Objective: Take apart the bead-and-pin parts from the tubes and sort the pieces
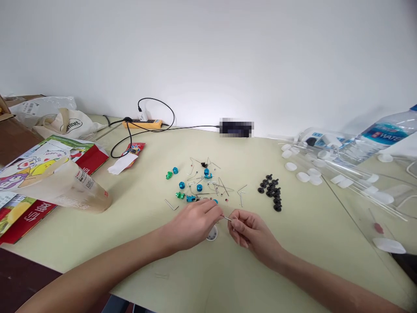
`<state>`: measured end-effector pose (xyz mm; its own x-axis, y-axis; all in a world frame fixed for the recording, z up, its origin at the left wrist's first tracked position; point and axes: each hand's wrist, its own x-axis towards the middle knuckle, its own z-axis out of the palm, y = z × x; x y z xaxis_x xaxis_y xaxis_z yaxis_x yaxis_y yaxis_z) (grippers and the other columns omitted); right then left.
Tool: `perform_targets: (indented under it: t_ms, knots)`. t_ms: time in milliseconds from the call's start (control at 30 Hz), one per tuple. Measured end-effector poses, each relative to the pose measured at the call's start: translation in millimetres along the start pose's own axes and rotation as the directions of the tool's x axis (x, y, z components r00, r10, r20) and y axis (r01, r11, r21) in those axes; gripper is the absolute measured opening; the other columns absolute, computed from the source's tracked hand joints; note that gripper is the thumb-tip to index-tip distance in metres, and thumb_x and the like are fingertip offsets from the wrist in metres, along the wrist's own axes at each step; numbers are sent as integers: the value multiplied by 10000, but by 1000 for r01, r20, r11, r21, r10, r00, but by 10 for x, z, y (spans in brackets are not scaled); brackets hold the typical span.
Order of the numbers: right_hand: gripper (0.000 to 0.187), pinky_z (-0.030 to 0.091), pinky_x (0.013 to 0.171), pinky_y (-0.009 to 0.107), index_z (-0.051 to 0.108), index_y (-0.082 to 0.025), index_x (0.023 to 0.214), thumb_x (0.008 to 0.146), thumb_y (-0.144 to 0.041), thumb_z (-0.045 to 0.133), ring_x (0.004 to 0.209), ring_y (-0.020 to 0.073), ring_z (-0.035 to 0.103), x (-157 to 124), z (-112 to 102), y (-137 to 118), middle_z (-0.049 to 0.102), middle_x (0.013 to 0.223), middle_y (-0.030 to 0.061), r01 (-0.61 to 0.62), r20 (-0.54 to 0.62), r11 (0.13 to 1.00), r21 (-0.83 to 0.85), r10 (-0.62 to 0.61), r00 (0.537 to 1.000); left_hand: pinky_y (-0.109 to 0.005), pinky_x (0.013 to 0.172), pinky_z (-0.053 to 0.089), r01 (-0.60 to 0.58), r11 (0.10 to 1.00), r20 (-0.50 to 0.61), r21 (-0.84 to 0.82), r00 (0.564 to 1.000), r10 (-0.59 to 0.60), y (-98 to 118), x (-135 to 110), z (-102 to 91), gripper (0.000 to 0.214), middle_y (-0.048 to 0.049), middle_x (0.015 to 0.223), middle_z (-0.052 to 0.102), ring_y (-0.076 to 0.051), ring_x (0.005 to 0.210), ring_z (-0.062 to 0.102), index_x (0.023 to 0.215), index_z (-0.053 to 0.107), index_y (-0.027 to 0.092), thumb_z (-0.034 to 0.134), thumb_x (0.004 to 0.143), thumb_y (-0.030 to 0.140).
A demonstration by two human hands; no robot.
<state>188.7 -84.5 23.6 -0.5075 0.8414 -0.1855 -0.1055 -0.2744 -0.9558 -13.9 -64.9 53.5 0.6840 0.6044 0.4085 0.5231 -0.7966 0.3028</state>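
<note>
Near the front middle of the table, my right hand pinches a thin metal hex key. Its long end runs left to the fingertips of my left hand. Those fingers are closed, palm down, and whatever they hold is hidden. A round white dish with small dark pieces in it sits just below, partly covered by my left hand. Beyond the hands lie blue metal parts, green metal parts, and several loose hex keys and thin rods.
Black knob-like parts form a cluster right of centre. Further right are white caps, clear plastic and a water bottle. At left stand a plastic cup and a printed bag. A power strip lies by the wall.
</note>
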Motion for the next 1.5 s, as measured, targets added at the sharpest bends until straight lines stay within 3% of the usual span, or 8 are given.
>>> perform_targets:
  t_ms: [200,300,433,633,933,1167,1400,1500]
  knots:
    - [192,346,579,252,608,-192,809,917,-301,493,619,113,444,-53,10,25,505,705,8,347,-94,743,-572,-479,873,-196,521,336,365,859,229,-360,927,-298,43,62,-103,379,29,616,497,-77,558,433,702,515,161,293,973,308]
    - [309,334,529,245,592,-181,852,950,-400,396,577,110,439,-46,0,-7,500,675,6,258,-152,866,-429,-351,924,-201,571,366,299,896,123,-330,954,-273,19,55,-83,347,15,667,524,-85,609,461,732,522,157,306,971,286]
    - [521,236,417,224,543,-145,718,957,-513,262,430,74,409,-40,12,-18,516,581,9,45,18,976,-215,-42,999,-235,626,405,23,998,-77,-65,997,-28,-32,15,-6,259,-34,751,561,-126,698,490,806,540,142,335,951,204]
    - [421,229,426,212,468,-167,709,948,-489,343,431,65,385,-56,118,-31,462,557,-34,45,13,976,-211,-43,999,-256,586,405,-203,958,-87,202,971,224,-76,-8,57,216,-46,716,560,-141,645,457,793,543,129,359,900,100]
    - [319,350,567,254,554,-198,882,959,-423,341,553,116,413,-93,93,42,456,644,-18,255,-52,792,-554,-338,940,-201,569,387,105,977,87,-186,992,-90,-17,28,-6,301,-3,691,554,-96,622,495,765,538,153,322,961,226]
    - [472,247,432,224,493,-167,662,943,-507,325,434,80,383,-67,60,-2,463,539,-20,40,-24,968,-248,-48,999,-233,637,397,-14,997,-31,-76,999,12,-59,17,-9,293,-40,751,571,-131,696,496,802,558,143,320,953,223]
    - [219,366,529,252,668,-212,875,891,-373,521,548,107,421,-35,53,-15,481,692,-2,273,-112,807,-525,-383,917,-190,552,370,225,920,101,-321,974,-203,-19,59,-83,321,15,649,526,-83,592,468,718,536,149,348,955,257]
    - [266,388,537,240,641,-206,939,908,-416,480,587,112,458,-17,56,-32,482,704,2,245,-218,890,-385,-346,912,-197,551,377,218,928,30,-302,975,-219,-36,54,-76,326,13,643,519,-87,590,462,708,525,153,342,956,257]
